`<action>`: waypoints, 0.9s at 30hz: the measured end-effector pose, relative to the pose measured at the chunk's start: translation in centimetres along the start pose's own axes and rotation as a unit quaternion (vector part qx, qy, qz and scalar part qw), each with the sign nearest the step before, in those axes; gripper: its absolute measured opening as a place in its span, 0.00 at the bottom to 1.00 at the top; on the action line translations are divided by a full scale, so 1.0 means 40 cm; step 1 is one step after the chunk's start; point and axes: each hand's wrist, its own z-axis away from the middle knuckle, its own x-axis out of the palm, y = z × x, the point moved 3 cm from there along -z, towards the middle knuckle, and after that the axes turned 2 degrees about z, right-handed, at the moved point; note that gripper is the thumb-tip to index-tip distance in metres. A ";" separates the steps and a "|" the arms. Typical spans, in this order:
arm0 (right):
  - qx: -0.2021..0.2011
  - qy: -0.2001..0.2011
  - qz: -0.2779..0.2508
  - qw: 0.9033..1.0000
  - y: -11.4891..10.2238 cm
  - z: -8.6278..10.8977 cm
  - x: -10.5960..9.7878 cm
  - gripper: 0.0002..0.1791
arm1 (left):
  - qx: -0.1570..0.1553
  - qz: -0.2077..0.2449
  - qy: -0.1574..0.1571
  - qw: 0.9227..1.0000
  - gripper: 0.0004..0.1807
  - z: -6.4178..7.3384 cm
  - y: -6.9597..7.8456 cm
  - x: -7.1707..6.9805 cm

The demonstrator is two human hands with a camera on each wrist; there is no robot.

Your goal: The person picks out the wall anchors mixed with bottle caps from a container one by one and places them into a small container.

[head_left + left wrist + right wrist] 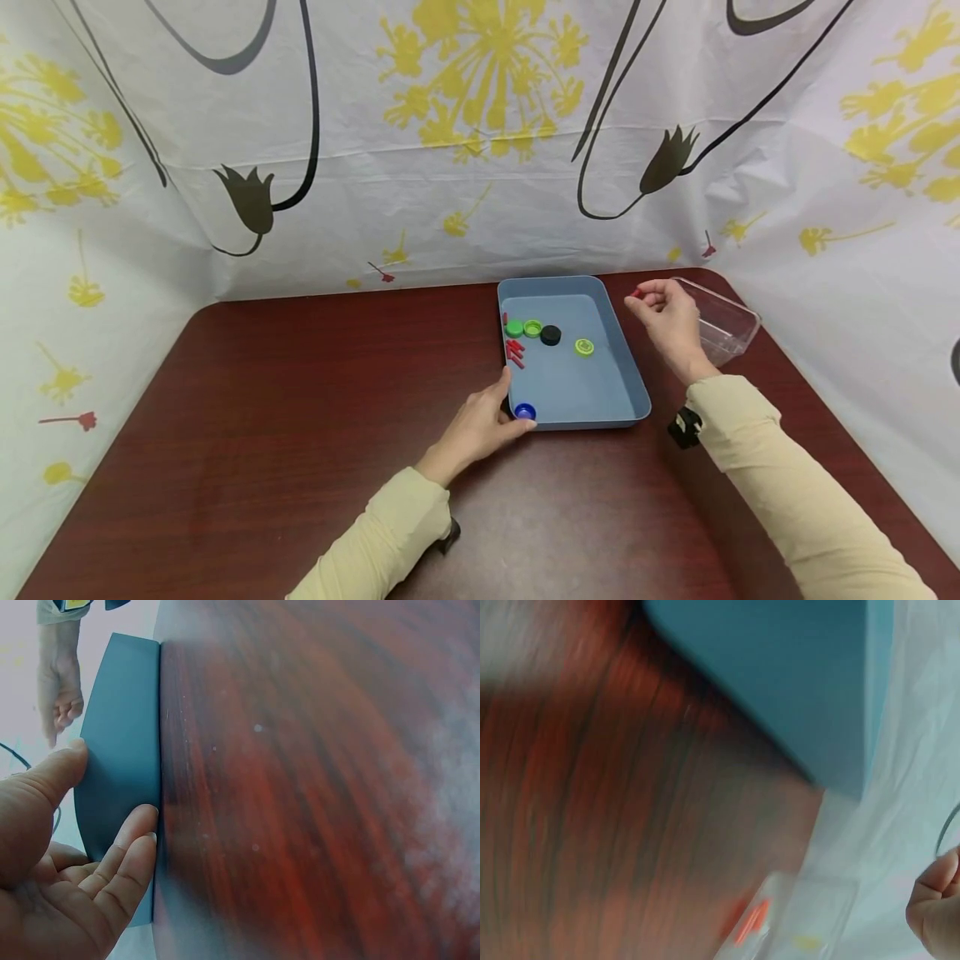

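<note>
A blue-grey tray [577,392] lies on the table. My left hand [476,425] grips its near left corner, thumb at the rim and fingers against the outer wall [124,735]. Beyond the tray's right side, my right hand [667,321] pinches a small red piece [637,293] beside a clear plastic box [723,321]. Inside the tray are several small red sticks [514,352], a green cap [514,329], a lime ring-like cap [532,328], a black cap [551,335], a yellow-green cap [584,347] and a blue cap [525,411]. Red pieces [751,922] also show in the clear box in the right wrist view.
The dark red wooden table [300,417] extends left and forward of the tray. A white sheet with printed flowers [480,192] hangs behind it and along both sides. The clear box stands near the table's right edge.
</note>
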 end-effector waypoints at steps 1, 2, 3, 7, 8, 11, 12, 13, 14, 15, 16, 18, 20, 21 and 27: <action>0.012 0.005 0.001 1.000 0.009 -0.004 -0.010 0.15 | 0.003 -0.001 0.001 1.000 0.48 0.001 0.001 -0.001; 0.019 0.013 0.009 1.000 0.018 -0.008 -0.020 0.16 | 0.009 -0.005 0.002 1.000 0.48 0.002 0.003 -0.002; 0.024 0.022 0.020 0.999 0.027 -0.012 -0.030 0.16 | 0.012 -0.006 0.003 1.000 0.48 0.002 0.003 -0.003; 0.017 0.056 0.068 0.996 0.063 -0.021 -0.057 0.15 | 0.011 -0.005 0.002 1.000 0.48 0.002 0.003 -0.002; 0.010 0.067 0.084 0.994 0.072 -0.023 -0.061 0.14 | 0.009 -0.005 0.002 1.000 0.48 0.002 0.002 -0.002; -0.006 0.084 0.107 0.991 0.095 -0.023 -0.068 0.13 | -0.001 0.000 0.000 1.000 0.48 0.001 0.001 -0.001; -0.008 0.086 0.112 0.990 0.102 -0.023 -0.070 0.13 | -0.003 0.000 -0.001 1.000 0.48 0.001 0.001 -0.001; -0.009 0.086 0.119 0.989 0.108 -0.023 -0.071 0.13 | -0.004 0.001 -0.001 1.000 0.48 0.001 0.001 -0.001; -0.008 0.084 0.123 0.989 0.113 -0.023 -0.072 0.13 | -0.004 0.001 -0.002 1.000 0.48 0.000 0.001 0.000; -0.006 0.080 0.129 0.988 0.118 -0.023 -0.073 0.13 | -0.004 0.002 -0.003 1.000 0.48 0.001 0.001 0.000; -0.002 0.075 0.135 0.988 0.122 -0.023 -0.074 0.13 | -0.004 0.003 -0.004 1.000 0.48 0.002 0.002 -0.001; 0.005 0.062 0.147 0.987 0.128 -0.024 -0.075 0.13 | -0.003 0.006 -0.004 1.000 0.48 0.003 0.002 -0.001; 0.012 0.051 0.155 0.987 0.132 -0.025 -0.077 0.13 | -0.001 0.008 -0.005 1.000 0.48 0.004 0.003 -0.001; 0.014 0.047 0.158 0.986 0.133 -0.026 -0.077 0.13 | -0.001 0.009 -0.005 1.000 0.48 0.005 0.004 -0.002; 0.018 0.027 0.166 0.986 0.137 -0.033 -0.081 0.13 | 0.000 0.013 -0.004 1.000 0.48 0.002 0.002 -0.003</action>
